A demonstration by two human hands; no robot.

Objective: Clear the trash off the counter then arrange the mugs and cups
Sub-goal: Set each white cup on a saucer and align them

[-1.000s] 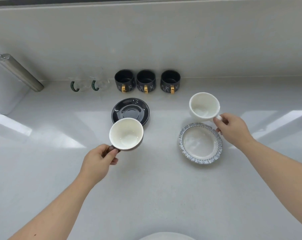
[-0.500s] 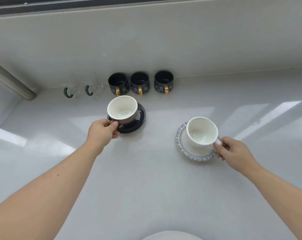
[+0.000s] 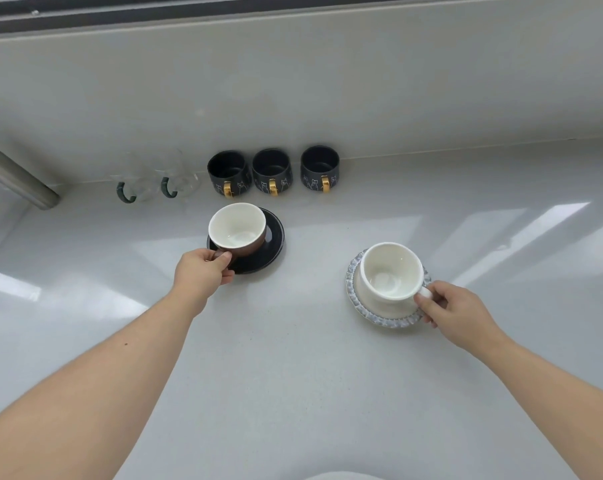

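Bench (image 3: 293, 393), pale grey and glossy, filling most of the view and carrying everything, with a pale wall rising behind it. Metal cylinder (image 3: 16, 176) lying at the far left edge. Black saucer (image 3: 274, 237) sitting left of centre, carrying the brown cup (image 3: 239, 230), white inside, upright and empty. Patterned grey saucer (image 3: 353, 289) sitting to the right, well apart from the black one, carrying the white cup (image 3: 390, 275), also upright and empty. Left hand (image 3: 201, 271) reaching forward, fingers (image 3: 223, 258) closing around the handle of the brown cup, pinching it at the near side. Right hand (image 3: 455, 310) reaching in from the right, fingers (image 3: 423, 301) pinching the handle of the white cup. Three dark mugs (image 3: 272, 171) with gold handles standing in a row against the wall, just behind the black saucer. Two clear glass cups (image 3: 161, 178) with green handles standing left of the mugs, hard to make out against the pale surface.
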